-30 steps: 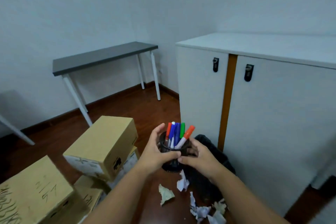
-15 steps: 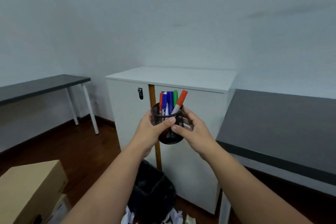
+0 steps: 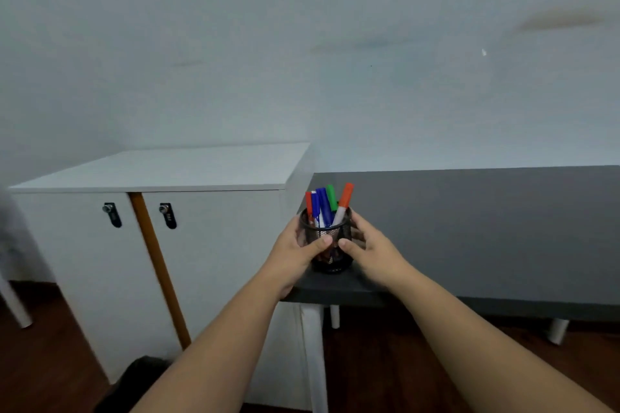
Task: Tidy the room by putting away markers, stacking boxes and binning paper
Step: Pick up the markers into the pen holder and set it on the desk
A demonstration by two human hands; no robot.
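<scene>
A black mesh pen cup (image 3: 330,250) stands upright on the near left corner of the dark grey table (image 3: 469,228). Several markers (image 3: 327,203) with red, blue, green and orange caps stick out of it. My left hand (image 3: 297,250) wraps the cup's left side with the thumb across its front. My right hand (image 3: 372,250) clasps its right side, thumb almost meeting the other thumb. The boxes and the paper are out of view.
A white cabinet (image 3: 161,174) with two lock handles and an orange strip stands left of the table, touching it. The top of a black bin (image 3: 134,382) shows at the bottom left. Dark wooden floor lies under the white table legs.
The cup has travelled from low over the floor, up past the cabinet, and to the right onto the grey table's corner. My view has swung right; boxes and paper left the frame.
</scene>
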